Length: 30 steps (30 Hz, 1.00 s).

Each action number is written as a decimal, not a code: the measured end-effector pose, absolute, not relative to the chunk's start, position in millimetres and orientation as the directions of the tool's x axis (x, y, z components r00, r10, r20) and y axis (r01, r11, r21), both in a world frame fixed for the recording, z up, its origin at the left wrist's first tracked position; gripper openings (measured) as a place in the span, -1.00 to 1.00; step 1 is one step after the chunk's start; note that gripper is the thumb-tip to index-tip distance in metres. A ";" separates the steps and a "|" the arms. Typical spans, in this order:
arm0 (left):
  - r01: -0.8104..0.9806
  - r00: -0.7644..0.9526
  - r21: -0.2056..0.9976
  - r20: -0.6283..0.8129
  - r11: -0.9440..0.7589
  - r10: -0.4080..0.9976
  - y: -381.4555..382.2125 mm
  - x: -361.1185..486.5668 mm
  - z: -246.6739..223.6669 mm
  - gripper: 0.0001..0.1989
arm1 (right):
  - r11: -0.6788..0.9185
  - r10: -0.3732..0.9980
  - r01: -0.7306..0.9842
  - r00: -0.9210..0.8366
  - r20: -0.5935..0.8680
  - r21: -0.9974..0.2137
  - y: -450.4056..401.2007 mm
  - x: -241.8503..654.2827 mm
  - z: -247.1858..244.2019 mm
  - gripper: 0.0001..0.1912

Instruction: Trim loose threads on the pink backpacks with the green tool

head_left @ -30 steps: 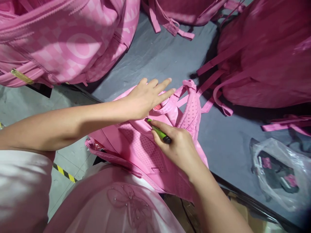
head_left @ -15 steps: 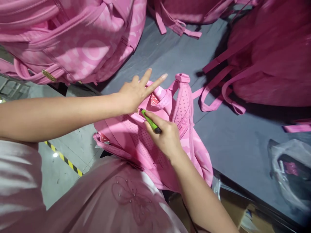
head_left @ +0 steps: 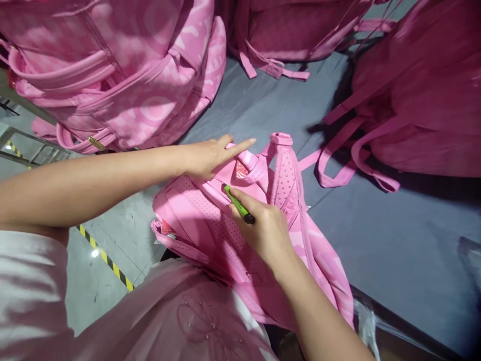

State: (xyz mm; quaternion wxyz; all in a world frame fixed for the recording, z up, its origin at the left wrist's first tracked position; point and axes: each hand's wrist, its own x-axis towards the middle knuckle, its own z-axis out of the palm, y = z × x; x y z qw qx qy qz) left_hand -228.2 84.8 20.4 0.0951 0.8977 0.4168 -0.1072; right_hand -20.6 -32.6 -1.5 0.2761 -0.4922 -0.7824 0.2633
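A pink backpack [head_left: 240, 250] lies on the table's near edge against my body, its dotted mesh back and straps facing up. My left hand [head_left: 214, 155] grips its upper edge by the top handle, index finger stretched out and the other fingers curled over the fabric; the thumb is hidden. In my right hand [head_left: 265, 228] is a slim green pen-shaped tool [head_left: 237, 203], black at both ends. Its dark tip points at the top seam, just below my left hand. Whether the tip touches the fabric I cannot tell. Red plastic [head_left: 241, 169] shows beside the handle.
A large pink patterned backpack [head_left: 150, 95] stands at the upper left. More pink bags lie at the back [head_left: 285, 35] and right [head_left: 424, 100], straps trailing over the grey tabletop [head_left: 376, 240]. Clear plastic [head_left: 366, 321] hangs at the near edge. Yellow-black tape [head_left: 105, 258] marks the floor.
The whole view has shifted, so things appear lower. My left hand's spread fingers have drawn in over the backpack's edge. The green tool's tip sits slightly farther from my left hand.
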 end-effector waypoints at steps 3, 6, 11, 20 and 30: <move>0.783 0.603 0.074 -0.334 -0.617 0.725 88.5 -226.2 21.0 0.23 | 0.361 0.920 0.624 -0.358 0.158 -0.693 -32.0 -19.9 -1.9 -0.61; 0.792 0.582 0.107 -0.429 -0.601 0.691 89.5 -222.9 31.2 0.25 | 0.327 0.925 0.587 -0.359 0.124 -0.740 -28.5 -23.7 -2.9 -0.62; 0.793 0.590 0.192 -0.477 -0.578 0.652 89.7 -220.1 49.1 0.20 | 0.355 0.907 0.541 -0.398 0.140 -0.762 -14.4 -39.8 -1.8 -0.62; 0.793 0.596 0.201 -0.451 -0.575 0.665 90.7 -222.4 44.3 0.17 | 0.312 0.931 0.587 -0.346 0.116 -0.747 -13.8 -42.7 -1.2 -0.63; 0.809 0.568 0.168 -0.469 -0.563 0.676 89.1 -219.1 45.1 0.23 | 0.262 0.936 0.506 -0.341 0.089 -0.821 -10.1 -49.5 -5.4 -0.65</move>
